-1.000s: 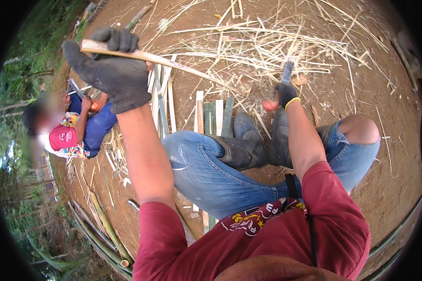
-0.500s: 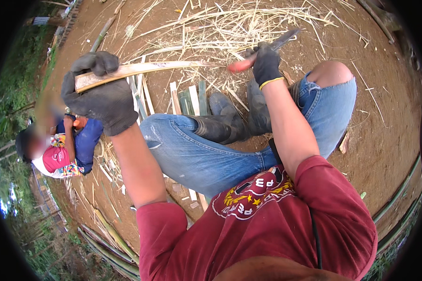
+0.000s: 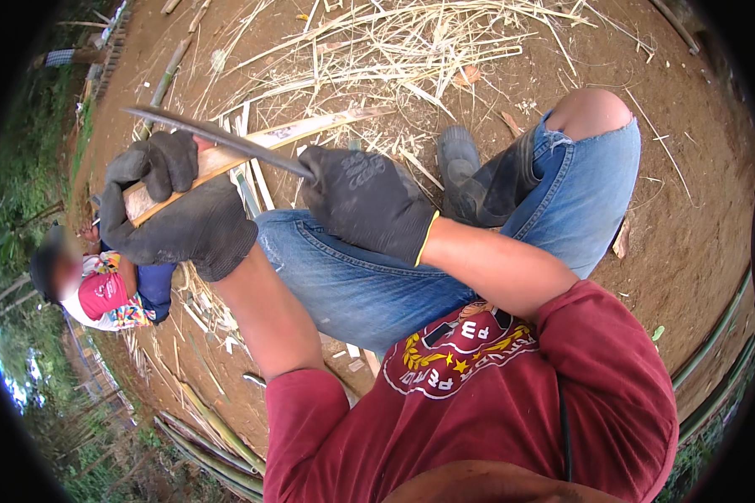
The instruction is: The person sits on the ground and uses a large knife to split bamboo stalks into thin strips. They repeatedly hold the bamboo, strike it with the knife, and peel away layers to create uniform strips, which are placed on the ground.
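Bamboo strip, slender, curved, in knit-gloved left hand

From the wearer's head, a fisheye looks down close over shirt, jeans and ground.

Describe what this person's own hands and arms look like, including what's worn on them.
The left hand wears a dark grey glove with a ribbed knit cuff. The right hand has a matching dark glove, edged in yellow at the wrist, with faint pale printing on its back. Both forearms are bare below short maroon sleeves.
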`<state>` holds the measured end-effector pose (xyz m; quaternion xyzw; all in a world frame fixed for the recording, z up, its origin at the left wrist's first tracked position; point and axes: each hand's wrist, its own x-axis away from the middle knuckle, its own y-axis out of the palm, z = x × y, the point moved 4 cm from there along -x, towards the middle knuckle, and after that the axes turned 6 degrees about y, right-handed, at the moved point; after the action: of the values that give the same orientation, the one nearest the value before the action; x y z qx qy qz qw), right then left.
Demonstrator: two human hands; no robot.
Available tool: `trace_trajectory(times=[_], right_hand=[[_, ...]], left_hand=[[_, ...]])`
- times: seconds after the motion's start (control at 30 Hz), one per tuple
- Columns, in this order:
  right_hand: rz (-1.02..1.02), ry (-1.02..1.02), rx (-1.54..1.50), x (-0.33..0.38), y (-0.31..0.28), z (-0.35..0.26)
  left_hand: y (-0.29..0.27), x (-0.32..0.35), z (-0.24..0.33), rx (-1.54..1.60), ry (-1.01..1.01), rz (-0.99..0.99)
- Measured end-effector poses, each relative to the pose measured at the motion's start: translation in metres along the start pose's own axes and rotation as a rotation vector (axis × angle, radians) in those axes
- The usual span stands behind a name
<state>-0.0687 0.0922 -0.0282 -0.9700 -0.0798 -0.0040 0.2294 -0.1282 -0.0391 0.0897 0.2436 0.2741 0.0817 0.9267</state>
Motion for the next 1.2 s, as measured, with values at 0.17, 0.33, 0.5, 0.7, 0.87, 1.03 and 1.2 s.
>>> trace_trajectory(times=[0.17,0.33,0.5,0.7,0.87,1.03,1.2], right_hand=[[0.065,0.077,0.142,-0.006,0.035,0.064],[0.169,0.184,0.254,-0.024,0.045,0.130],[0.115,0.060,0.171,-0.018,0.048,0.093],[0.162,0.134,0.232,-0.030,0.058,0.138],[0.225,0.047,0.240,-0.028,0.063,0.138],[0.322,-0.045,0.323,-0.036,0.058,0.138],[0.282,0.049,0.274,-0.039,0.064,0.153]], left_hand=[[-0.002,0.003,0.008,-0.064,0.044,0.037],[-0.003,0.003,0.002,-0.025,0.051,0.082],[-0.009,0.005,0.007,-0.048,0.049,0.086],[-0.009,-0.001,0.010,-0.014,-0.001,0.108],[-0.017,-0.004,0.005,-0.165,0.059,0.079],[-0.022,-0.013,0.004,-0.114,0.047,0.083],[-0.019,-0.009,0.002,-0.171,0.063,0.127]])
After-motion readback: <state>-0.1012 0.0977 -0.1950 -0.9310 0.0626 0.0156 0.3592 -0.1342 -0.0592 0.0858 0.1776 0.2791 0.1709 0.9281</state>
